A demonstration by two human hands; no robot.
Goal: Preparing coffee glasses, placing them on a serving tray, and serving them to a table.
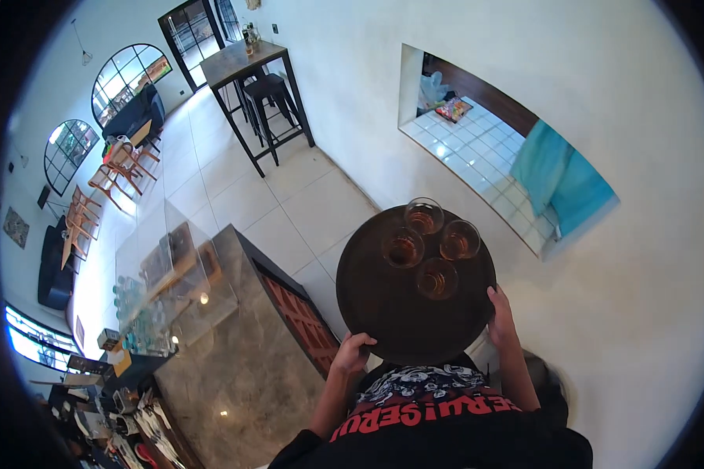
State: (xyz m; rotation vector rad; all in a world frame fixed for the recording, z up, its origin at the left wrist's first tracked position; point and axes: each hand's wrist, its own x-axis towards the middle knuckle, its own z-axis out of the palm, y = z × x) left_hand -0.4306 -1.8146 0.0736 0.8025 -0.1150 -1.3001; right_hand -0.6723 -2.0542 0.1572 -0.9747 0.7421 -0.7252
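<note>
A round dark brown serving tray (383,313) is held level in front of my body. My left hand (353,353) grips its near left rim, with the thumb over the edge. On the right rim my right hand (501,319) is closed round the edge, thumb on top. The fingers of both hands are mostly hidden beneath the tray. Several clear drinking glasses stand grouped on the tray's far half, among them a near glass (437,279) and a left glass (403,248). An amber-brown tint shows in them; I cannot tell whether it is liquid or the tray's colour.
A stone-topped counter (235,359) with a clear acrylic case (172,266) and bottles is at my left. Ahead stand a high table (242,61) and black stool (267,87). At right, a white wall has an opening with a tiled ledge (477,148) and turquoise cloth (563,176).
</note>
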